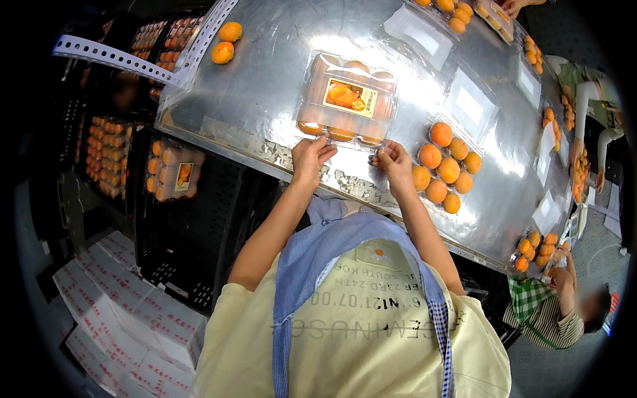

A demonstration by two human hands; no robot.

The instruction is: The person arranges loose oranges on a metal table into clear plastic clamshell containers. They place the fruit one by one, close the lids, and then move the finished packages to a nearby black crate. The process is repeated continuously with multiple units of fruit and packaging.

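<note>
A closed clear plastic clamshell pack (318, 107) of round orange fruits lies flat on the metal table before me. A printed label (350, 97) with a fruit picture sits on its lid. My left hand (309, 158) pinches the pack's near rim at the left, thumb on top. At the near right corner, the fingertips of my right hand (394, 163) are closed on the same rim. Just right of that hand stands an open clamshell filled with orange fruits (449, 169). Its raised lid (470, 103) lies back, with a white sheet in it.
Two loose fruits (227, 46) lie near a perforated metal strip (117, 59) at the table's left edge. Black crates (184, 244) with a packed clamshell (174, 170) stand at left, above white boxes (124, 318). Co-workers (547, 308) handle fruit along the far right.
</note>
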